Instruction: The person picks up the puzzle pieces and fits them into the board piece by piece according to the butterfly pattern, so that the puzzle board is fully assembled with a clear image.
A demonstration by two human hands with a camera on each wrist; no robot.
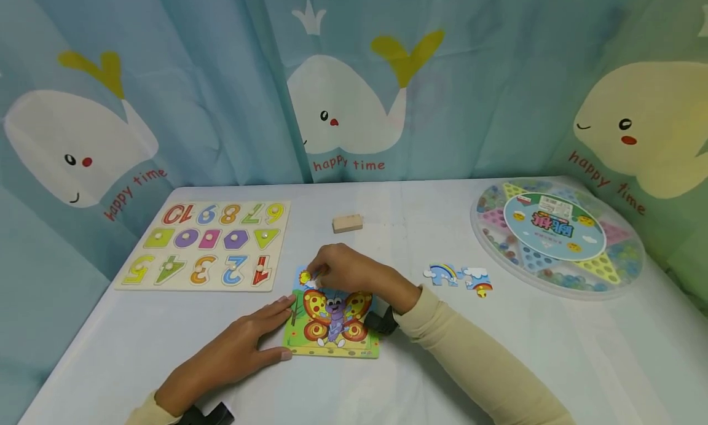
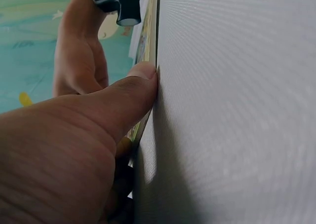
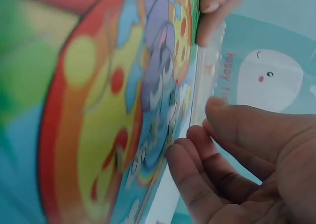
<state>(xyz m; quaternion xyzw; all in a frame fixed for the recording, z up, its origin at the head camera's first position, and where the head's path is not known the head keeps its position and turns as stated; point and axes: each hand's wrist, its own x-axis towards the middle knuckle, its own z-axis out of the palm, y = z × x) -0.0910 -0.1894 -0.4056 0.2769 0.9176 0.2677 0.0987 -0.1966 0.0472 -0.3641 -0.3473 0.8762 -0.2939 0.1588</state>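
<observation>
A butterfly jigsaw puzzle board (image 1: 335,336) lies flat at the front middle of the table. Resting at its left side is my left hand (image 1: 240,351), fingers extended along the edge and thumb at the near left corner. The left wrist view shows that thumb (image 2: 129,96) touching the board's edge. Over the board's upper left part is my right hand (image 1: 348,268), its fingers bent and fingertips down at the picture. In the right wrist view the right hand (image 3: 237,169) has loosely curled fingers beside the board, with no piece visible between them. Two loose puzzle pieces, one with a rainbow (image 1: 442,274) and one with a cloud (image 1: 477,277), lie to the right.
A number and shape peg board (image 1: 199,282) lies at the left. Behind the puzzle is a small wooden block (image 1: 347,223). A round clear game case (image 1: 555,228) with colored marbles stands at the right. A whale-print curtain (image 1: 487,124) hangs along the back.
</observation>
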